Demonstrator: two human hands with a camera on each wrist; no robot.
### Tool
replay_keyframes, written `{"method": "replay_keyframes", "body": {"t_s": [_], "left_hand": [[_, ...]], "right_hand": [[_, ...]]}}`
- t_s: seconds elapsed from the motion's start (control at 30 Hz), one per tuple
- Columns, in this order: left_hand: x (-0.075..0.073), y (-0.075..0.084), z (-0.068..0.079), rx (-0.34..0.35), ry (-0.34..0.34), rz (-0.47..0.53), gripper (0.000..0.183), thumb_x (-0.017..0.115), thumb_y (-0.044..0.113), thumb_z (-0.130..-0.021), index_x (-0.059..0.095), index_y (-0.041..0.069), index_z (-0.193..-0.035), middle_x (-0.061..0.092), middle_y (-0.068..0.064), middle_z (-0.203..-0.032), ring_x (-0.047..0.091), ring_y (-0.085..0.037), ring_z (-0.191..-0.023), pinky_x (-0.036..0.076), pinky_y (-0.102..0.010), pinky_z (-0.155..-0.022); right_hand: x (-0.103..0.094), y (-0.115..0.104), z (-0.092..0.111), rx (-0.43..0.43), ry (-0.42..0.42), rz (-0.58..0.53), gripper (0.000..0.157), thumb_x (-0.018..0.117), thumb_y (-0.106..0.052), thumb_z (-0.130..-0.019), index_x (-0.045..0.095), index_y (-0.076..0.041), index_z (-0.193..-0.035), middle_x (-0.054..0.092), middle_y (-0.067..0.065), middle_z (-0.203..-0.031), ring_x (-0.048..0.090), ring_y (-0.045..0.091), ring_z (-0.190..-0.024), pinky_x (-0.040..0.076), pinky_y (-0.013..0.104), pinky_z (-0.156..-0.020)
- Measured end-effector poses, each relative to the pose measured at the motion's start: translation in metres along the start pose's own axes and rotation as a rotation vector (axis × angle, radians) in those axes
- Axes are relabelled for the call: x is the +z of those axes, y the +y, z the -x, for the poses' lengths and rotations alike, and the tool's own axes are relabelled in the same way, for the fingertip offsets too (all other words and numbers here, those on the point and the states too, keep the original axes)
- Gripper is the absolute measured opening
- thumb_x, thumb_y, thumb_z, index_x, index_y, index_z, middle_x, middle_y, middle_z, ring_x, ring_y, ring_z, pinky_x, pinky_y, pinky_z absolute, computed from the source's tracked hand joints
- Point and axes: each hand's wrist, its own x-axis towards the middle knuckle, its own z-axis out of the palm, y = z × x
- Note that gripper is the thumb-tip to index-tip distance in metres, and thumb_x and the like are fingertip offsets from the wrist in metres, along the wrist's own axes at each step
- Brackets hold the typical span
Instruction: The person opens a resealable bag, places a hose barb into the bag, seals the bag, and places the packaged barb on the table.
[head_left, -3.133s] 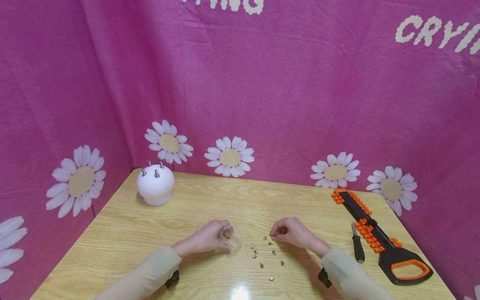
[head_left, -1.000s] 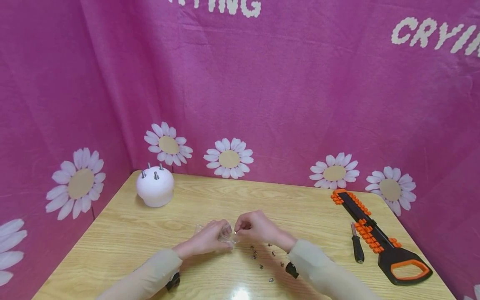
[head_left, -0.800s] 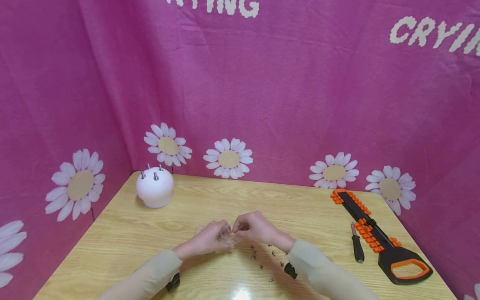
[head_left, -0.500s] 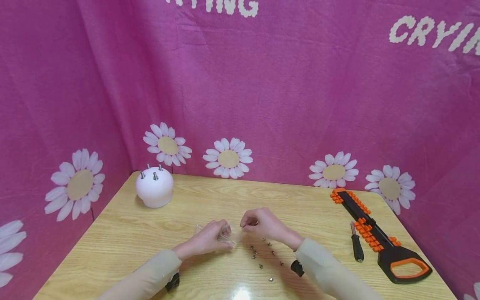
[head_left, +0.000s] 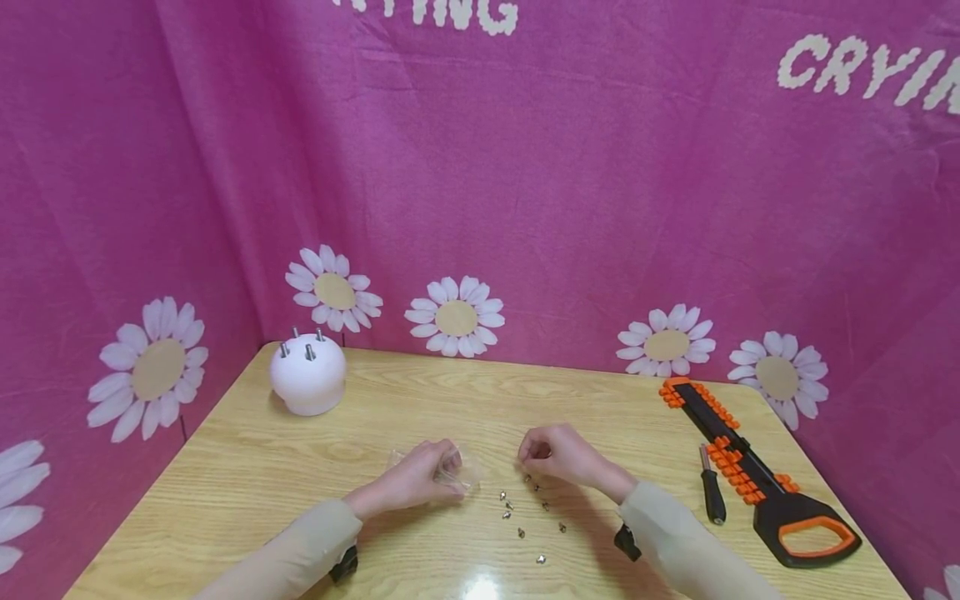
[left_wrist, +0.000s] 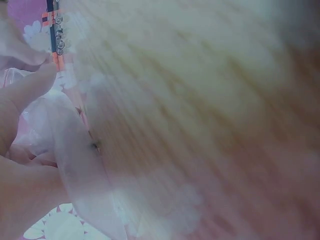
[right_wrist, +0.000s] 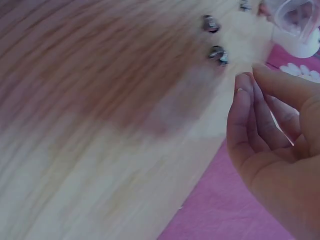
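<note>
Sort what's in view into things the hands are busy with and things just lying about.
Likely in use:
clear plastic bag, held in the left hand
small metal screws, near the right hand

Likely just lying about:
white rounded piece with four metal studs
black-handled screwdriver
black-and-orange handled rack

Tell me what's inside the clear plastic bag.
In the parts of the plastic bag that show around the left hand, only the table shows through; I make out no contents. The hand covers much of it, so anything there is hidden.
</note>
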Motion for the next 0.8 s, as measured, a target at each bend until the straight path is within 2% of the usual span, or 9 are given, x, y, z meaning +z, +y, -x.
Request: {"method": "replay_keyframes", "body": {"t_s": [0.5, 0.8], "left_hand": [[0.0016, -0.0017, -0.0007, 0.012, -0.012, 0.011, 0.036, 0.083, 0.02, -0.078, 0.06, 0.002, -0.1, 0.07, -0.009, -0.094, 0.06, -0.016, -0.087, 0.051, -0.029, -0.084], [0.0016, -0.002, -0.0014, 0.001, -0.012, 0.002, 0.037, 0.083, 0.022, -0.078, 0.061, 0.003, -0.1, 0.069, -0.007, -0.094, 0.058, -0.014, -0.088, 0.048, -0.03, -0.086]], "right_hand": [[0.004, 0.0106, 0.0087, 0.004, -0.037, 0.019, 0.008, 0.074, 0.003, -0.083, 0.074, -0.004, -0.087, 0.075, 0.008, -0.083, 0.062, -0.002, -0.074, 0.053, 0.015, -0.067], [0.0053, 0.0115, 0.0088, -0.01, -0.035, 0.043, 0.006, 0.074, 0.0, -0.084, 0.075, -0.006, -0.086, 0.076, 0.006, -0.084, 0.061, -0.002, -0.073, 0.052, 0.015, -0.067]]}}
